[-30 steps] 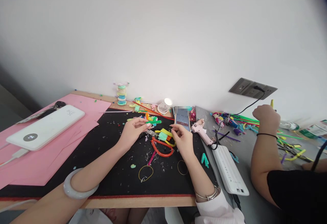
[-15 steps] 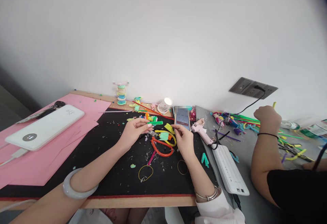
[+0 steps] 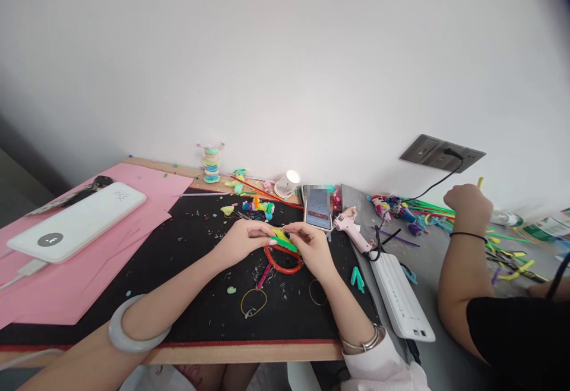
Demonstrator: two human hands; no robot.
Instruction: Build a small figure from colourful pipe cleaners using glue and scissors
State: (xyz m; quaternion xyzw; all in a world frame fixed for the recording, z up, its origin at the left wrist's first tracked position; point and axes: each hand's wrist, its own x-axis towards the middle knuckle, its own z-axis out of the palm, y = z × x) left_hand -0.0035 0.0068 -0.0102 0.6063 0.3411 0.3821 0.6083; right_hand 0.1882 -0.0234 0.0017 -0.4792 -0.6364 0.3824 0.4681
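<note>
I've got the left hand (image 3: 249, 236) narrow, thumb and fingertips pinching the left end of a green fuzzy strip (image 3: 285, 243). Right hand (image 3: 313, 245) is narrow too, thumb and fingers on a yellow fuzzy piece (image 3: 279, 233); I can't tell if it also grips the green. Both pieces sit between the hands, yellow just behind green, fingers covering parts. Below the fingertips, an orange-red loop (image 3: 285, 270) on the black mat (image 3: 200, 314), then a magenta strip (image 3: 264, 275) and a thin yellowish ring (image 3: 253, 302) nearer me. Just past the left fingers, a multicoloured bundle (image 3: 260, 207). Phone (image 3: 318, 210) just beyond the right hand; pink glue gun (image 3: 354, 232) to its right, teal pieces (image 3: 357, 280) right of that wrist. White power bank (image 3: 75, 221) well left of the left hand, on pink paper (image 3: 138, 239). Far right of the right hand: a co-worker's fist (image 3: 469, 201).
</note>
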